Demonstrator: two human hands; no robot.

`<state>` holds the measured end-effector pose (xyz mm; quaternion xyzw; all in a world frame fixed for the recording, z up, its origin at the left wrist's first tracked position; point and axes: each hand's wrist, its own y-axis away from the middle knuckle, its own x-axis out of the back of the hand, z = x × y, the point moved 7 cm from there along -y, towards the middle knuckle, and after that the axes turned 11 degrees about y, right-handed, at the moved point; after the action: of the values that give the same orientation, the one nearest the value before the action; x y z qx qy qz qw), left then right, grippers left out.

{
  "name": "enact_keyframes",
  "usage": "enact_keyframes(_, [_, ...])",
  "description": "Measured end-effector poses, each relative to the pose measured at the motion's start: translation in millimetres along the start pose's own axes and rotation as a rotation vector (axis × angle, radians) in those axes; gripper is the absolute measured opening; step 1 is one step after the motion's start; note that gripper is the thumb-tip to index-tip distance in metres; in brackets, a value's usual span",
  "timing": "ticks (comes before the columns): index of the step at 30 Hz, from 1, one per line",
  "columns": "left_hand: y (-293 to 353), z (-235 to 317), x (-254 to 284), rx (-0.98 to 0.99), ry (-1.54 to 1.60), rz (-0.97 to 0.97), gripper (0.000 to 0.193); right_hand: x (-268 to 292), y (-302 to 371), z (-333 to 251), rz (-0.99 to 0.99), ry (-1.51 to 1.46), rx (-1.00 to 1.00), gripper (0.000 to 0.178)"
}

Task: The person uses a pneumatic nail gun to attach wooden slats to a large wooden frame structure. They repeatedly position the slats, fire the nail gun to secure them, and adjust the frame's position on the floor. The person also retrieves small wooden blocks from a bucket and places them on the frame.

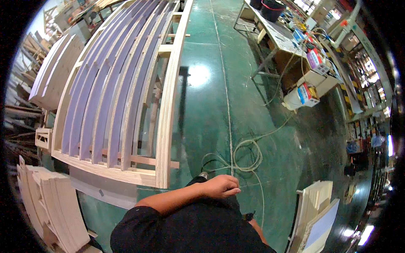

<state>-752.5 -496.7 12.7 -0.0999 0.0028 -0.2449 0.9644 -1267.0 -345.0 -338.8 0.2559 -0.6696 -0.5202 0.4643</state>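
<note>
My left arm reaches across my front, and my left hand (221, 187) is curled into a loose fist with nothing visible in it. Beneath it lies the green floor (202, 126), with the tip of one shoe (204, 175) showing beyond the wrist. Of my right arm only the forearm (255, 229) and a dark band (249, 216) at the wrist appear; the fingers are hidden. Closest to my left hand are a looped pale hose (249, 168) on the floor and the near corner of a large wooden frame (164, 168) with curved slats (101, 105).
Curved wooden pieces (63, 206) stand at lower left, and panels (314, 215) lean at lower right. A workbench (282, 40) at upper right carries a dark bucket (272, 10) and clutter. Boxes (310, 95) sit below its near end. Timber (25, 109) is piled at far left.
</note>
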Motion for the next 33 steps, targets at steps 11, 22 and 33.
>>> enact_keyframes(11, [-81.7, -39.1, 192.8, 0.078, -0.377, 0.432, 0.021, 295.3, -244.7, -221.8, -0.418, -0.226, 0.125, 0.017])
enact_keyframes(22, [-11.8, 37.0, 459.6, 0.431, -0.838, 1.168, 0.032, 405.9, -108.7, -813.5, 0.073, 0.274, 0.751, 0.012])
enact_keyframes(33, [105.8, -52.1, 706.2, 0.898, -0.864, 1.535, 0.065, 413.1, 164.3, -1206.2, 0.139, 1.107, 1.018, 0.048])
